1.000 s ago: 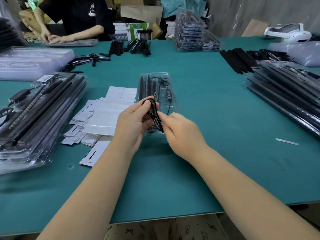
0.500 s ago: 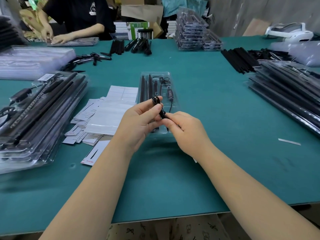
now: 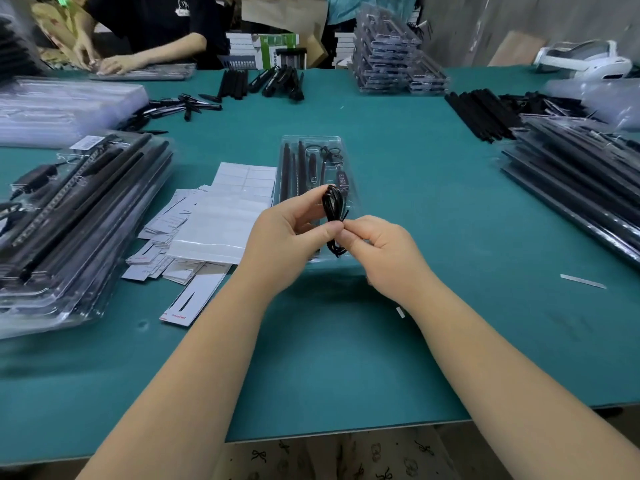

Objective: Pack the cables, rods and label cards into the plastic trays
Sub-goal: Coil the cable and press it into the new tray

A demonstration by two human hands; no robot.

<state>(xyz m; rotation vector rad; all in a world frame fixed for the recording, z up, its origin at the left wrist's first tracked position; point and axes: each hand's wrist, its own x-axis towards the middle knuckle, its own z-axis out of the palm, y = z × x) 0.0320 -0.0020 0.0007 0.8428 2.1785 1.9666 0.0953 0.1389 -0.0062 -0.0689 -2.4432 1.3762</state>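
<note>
Where the green worktop [image 3: 398,202] runs out ahead of the hands, a clear tray [image 3: 313,140] lies with its long axis pointing away from the person. Black rods [image 3: 286,168] lie lengthwise in its left channels; a thin lead and small controller [image 3: 343,180] sit in its right side. Tray's near end hidden behind the hands. Cable [image 3: 333,202], a tight black bundle, held above the tray's near half, long axis roughly upright, looped end up, loose ends down. Left hand [image 3: 287,237] grips the bundle, thumb pressed at its waist, fingers curled behind. Right hand [image 3: 379,245] pinches the same waist with thumb and forefinger; a short black tail sticks out there. Left of the tray: white label cards [image 3: 239,202], a sheet on top, smaller cards fanned beneath, one long card [image 3: 194,299] nearest. Far left: stack of filled trays [image 3: 79,216], rods running diagonally. Right edge: another filled stack [image 3: 581,188], loose rods [image 3: 481,112] behind it. Far side: stacked clear trays [image 3: 391,53], a second person [image 3: 114,64] working. Against half a second ago: the bundle now stands taller above the left thumb, more upright than slanted, and the right hand's pinch has moved up to its middle. Tray, cards, stacks unchanged.
</note>
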